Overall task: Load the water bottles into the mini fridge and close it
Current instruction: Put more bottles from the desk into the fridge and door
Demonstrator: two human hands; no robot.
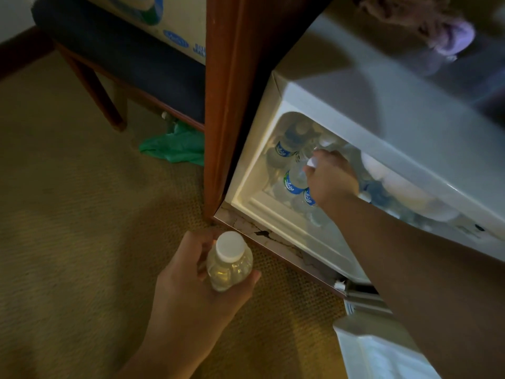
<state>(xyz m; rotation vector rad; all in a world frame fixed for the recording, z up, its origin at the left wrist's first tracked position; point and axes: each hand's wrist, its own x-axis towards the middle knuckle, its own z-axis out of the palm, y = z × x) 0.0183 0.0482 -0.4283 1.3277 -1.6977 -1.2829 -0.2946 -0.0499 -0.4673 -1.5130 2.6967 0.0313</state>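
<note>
Several bottles (289,157) already lie in the open mini fridge (382,110); the right hand (332,179) grips one inside, the left hand (196,272) holds another bottle (229,262) waiting, door (382,351) unclosed.

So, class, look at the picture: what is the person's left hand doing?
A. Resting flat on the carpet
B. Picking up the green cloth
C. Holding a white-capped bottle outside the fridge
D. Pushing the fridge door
C: the left hand grips a white-capped bottle above the carpet, in front of the open fridge, while the right hand reaches in among the bottles already loaded.
</note>
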